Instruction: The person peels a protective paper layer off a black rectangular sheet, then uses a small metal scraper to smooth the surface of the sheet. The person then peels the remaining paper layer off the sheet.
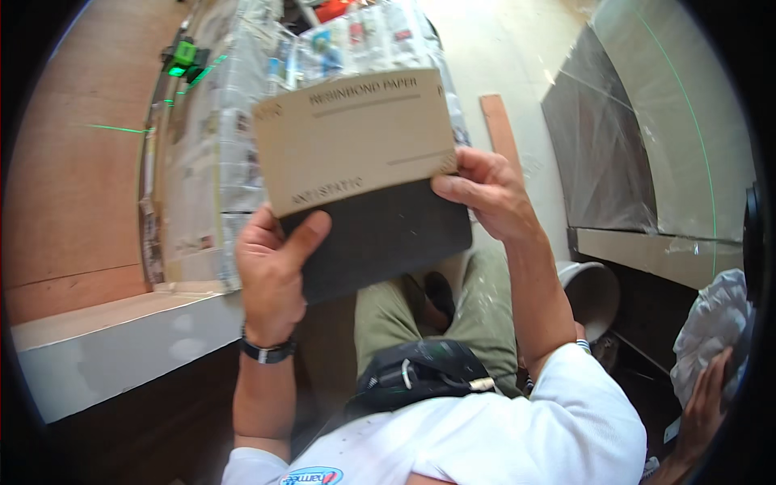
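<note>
A sheet of sandpaper (364, 142) is held up before me, its tan printed paper backing facing me. Below the tan part a dark grey abrasive surface (388, 233) shows; whether it is a fold of the same sheet or a second sheet, I cannot tell. My left hand (273, 267) grips the left edge, thumb on the dark part, with a black watch on that wrist. My right hand (491, 191) pinches the right edge where tan and dark meet. Both hands are raised above my lap.
Newspaper (370, 45) covers a surface ahead. A green laser level (183, 57) stands at the upper left, casting green lines. At right are a wooden strip (502, 130), a plastic-covered panel (600, 133) and a white bucket (591, 297). Another person's hand (706, 388) touches crumpled white material (712, 333) at lower right.
</note>
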### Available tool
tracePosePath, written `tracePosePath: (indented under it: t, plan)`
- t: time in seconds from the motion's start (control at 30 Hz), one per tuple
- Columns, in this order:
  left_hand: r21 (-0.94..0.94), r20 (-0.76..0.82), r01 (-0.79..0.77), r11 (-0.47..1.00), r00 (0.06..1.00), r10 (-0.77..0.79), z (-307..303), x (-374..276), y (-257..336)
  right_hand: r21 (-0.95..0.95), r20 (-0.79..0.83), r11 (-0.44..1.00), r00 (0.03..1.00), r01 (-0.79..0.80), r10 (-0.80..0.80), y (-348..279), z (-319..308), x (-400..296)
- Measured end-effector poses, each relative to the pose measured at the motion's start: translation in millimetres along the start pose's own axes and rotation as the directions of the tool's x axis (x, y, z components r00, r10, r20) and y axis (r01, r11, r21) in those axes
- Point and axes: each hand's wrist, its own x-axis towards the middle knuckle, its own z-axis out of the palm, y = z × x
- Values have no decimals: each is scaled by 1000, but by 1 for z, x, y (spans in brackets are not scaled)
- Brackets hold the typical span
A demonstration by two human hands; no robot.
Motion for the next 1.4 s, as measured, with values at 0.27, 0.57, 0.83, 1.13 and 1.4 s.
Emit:
tracePosePath:
  t: [0.27,0.57,0.83,1.13,1.4]
  plan:
    - [-210,73,218,953,976,-207,-51,-44,15,-31,-48,998,997,-54,53,-16,75,-33]
    - [-200,195,248,948,958,-209,-92,-107,74,-42,-219,997,974,-61,50,-45,179,-107]
    - [-221,200,228,948,962,-185,-97,-162,121,-116,-206,993,979,-26,1,-90,229,-150]
    - [-325,264,248,913,950,-164,-82,-211,156,-214,-207,974,972,68,-113,-128,256,-191]
    - [-421,396,337,842,904,-163,-76,-243,170,-57,-188,988,970,143,-152,-149,266,-231]
